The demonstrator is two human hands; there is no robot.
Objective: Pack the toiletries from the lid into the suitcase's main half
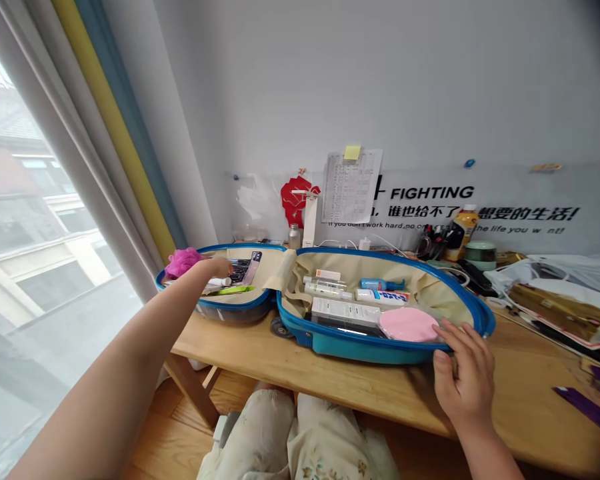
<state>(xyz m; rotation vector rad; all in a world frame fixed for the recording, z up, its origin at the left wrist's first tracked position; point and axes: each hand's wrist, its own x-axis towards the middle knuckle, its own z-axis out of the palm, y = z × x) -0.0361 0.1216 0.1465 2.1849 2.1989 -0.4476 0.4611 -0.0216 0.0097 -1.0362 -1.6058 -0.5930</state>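
A small blue suitcase (370, 355) lies open on the wooden table, with a beige lining. My left hand (216, 268) reaches into its left half, beside a black packaged item with a card top (253, 265). Its fingers are mostly hidden, so I cannot tell whether they hold anything. A purple bath puff (184, 262) and a lime-green item (234, 291) lie nearby. My right hand (465, 373) is open, fingertips at the rim of the right half, close to a pink oval item (409, 325). A toothpaste tube (381, 297), a blue bottle (381, 285) and a white box (345, 311) lie inside.
Behind the suitcase stand a white desk lamp (311, 220) and a small bottle (294, 237). To the right are an orange-yellow bottle (463, 232), a green jar (481, 254), a gold pouch (560, 307) and purple strips (587, 410). A window (40, 300) is at left.
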